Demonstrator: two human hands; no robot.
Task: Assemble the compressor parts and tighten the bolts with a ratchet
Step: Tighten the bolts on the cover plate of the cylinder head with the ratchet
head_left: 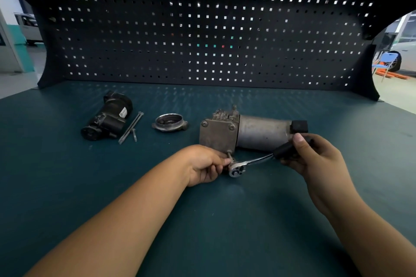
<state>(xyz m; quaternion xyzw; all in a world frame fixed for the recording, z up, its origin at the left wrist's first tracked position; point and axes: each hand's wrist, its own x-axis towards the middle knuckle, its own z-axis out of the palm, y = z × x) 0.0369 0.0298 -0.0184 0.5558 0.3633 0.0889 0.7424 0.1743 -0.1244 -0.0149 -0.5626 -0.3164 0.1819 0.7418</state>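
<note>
Our right hand [315,157] grips the ratchet [256,160] handle (shaft running toward two o'clock); our left hand [206,165] pinches its head at the bolt [229,154].

L hand [206,165] pinches ratchet [254,161] head; R hand [315,155] grips its handle; both forearms fwd.

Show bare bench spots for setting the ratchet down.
Free: mat between the forearms; strip between compressor body and pegboard; mat right of right hand. Crowded: black part, long bolts and round cover, far left; ratchet at left hand.
</note>
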